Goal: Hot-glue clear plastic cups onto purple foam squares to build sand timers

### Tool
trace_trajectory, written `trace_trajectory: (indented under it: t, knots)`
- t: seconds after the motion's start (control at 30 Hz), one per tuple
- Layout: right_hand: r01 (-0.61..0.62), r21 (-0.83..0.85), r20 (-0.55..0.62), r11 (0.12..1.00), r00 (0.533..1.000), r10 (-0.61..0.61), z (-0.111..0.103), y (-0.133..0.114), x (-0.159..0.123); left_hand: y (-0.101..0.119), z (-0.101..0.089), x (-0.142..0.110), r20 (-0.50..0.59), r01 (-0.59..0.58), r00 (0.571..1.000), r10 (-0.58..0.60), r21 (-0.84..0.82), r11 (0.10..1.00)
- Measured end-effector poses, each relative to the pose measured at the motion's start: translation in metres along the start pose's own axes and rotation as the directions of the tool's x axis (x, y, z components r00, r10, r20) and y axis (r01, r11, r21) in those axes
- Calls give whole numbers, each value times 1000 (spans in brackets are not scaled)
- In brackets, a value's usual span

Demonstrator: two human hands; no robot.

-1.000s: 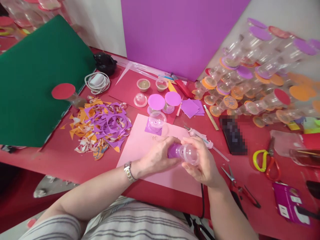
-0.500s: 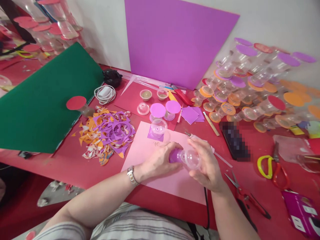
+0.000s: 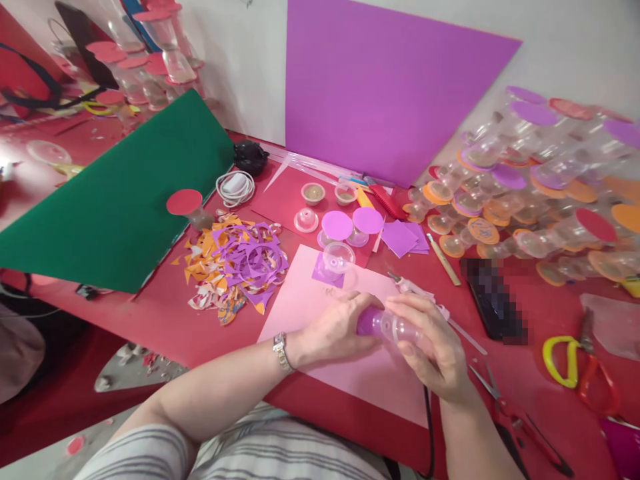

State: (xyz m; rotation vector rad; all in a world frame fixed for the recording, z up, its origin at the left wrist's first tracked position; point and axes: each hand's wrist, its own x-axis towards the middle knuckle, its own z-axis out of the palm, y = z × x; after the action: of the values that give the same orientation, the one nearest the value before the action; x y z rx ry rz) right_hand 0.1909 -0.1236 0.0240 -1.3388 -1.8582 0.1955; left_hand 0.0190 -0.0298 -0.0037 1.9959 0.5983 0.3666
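Note:
Over the pink sheet, my left hand is closed on the purple end of a clear plastic hourglass. My right hand curls round its other clear, flared end, with the thumb below and fingers above. The hourglass lies roughly sideways between my hands; fingers hide part of both ends. Beyond my left hand, a clear domed plastic cup rests on a purple paper square. Two more cups carry purple discs just behind it.
A glue gun lies beyond my right hand. Scissors, a phone and yellow-and-red-handled scissors lie to the right. Paper scraps are heaped at left beside a green board. Stacked hourglasses fill the back right.
My right hand has closed in round the clear end of the hourglass. My left hand keeps its hold on the purple end. The view has turned left, so everything appears farther right.

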Motion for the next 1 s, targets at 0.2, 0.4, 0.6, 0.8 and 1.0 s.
trace_trajectory:
  t: [0.2, 0.4, 0.6, 0.8, 1.0]
  knots:
    - [-11, 44, 32, 999, 999, 10, 0, 2, -5, 1, -1, 0, 21, -3, 1000, 3, -17, 1000]
    - [-183, 266, -191, 946, 952, 238, 8, 8, -18, 4, -6, -1, -57, -82, 996, 73, -174, 981]
    - [-408, 406, -273, 818, 800, 535, 7, 5, -6, 11, -19, 0, -161, -212, 973, 165, -343, 915]
    - [-524, 436, 79, 732, 833, 548, 1, 4, 3, 10, -20, 2, -145, -197, 977, 155, -348, 916]
    - [-613, 456, 250, 645, 784, 568, 2, 4, 2, 8, -17, 4, -139, -207, 975, 171, -312, 927]
